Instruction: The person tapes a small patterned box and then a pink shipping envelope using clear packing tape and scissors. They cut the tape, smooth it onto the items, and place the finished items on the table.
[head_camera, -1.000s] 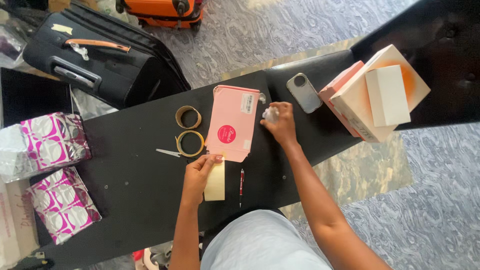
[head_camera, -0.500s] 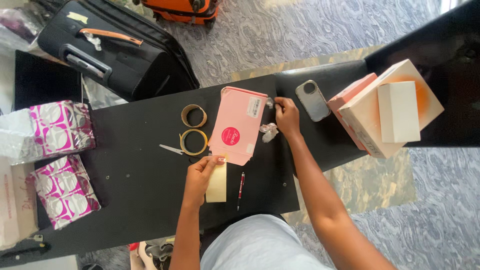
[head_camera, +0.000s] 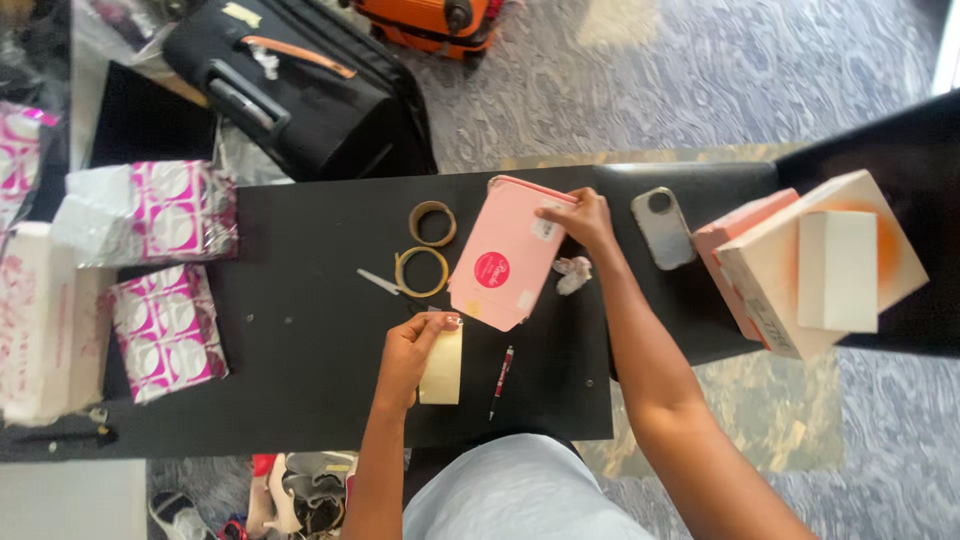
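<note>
At the far left of the worktop (head_camera: 300, 380) lay the pink-and-white patterned packs (head_camera: 165, 335), stacked out of my way so the middle stayed free for working. Nearer the centre sat two rolls of tape (head_camera: 432, 223), one above the other, with a small white tool (head_camera: 378, 281) just beside the lower one; I judged they were kept close so I could reach them without letting go of anything. My left hand (head_camera: 415, 355) was closed around a cream strip of paper (head_camera: 441, 367), pinching it at its top edge and holding it flat against the worktop. A red pen (head_camera: 501, 379) lay just to its right. My right hand (head_camera: 580, 218) gripped the upper corner of the pink box (head_camera: 510, 255), which rested tilted on the worktop between the tape rolls and a crumpled scrap (head_camera: 573, 274); holding the corner kept it steady, I think. Further right lay a phone (head_camera: 663, 228), face down, and then a stack of boxes (head_camera: 815, 265), pink and white, well apart from my hands.
</note>
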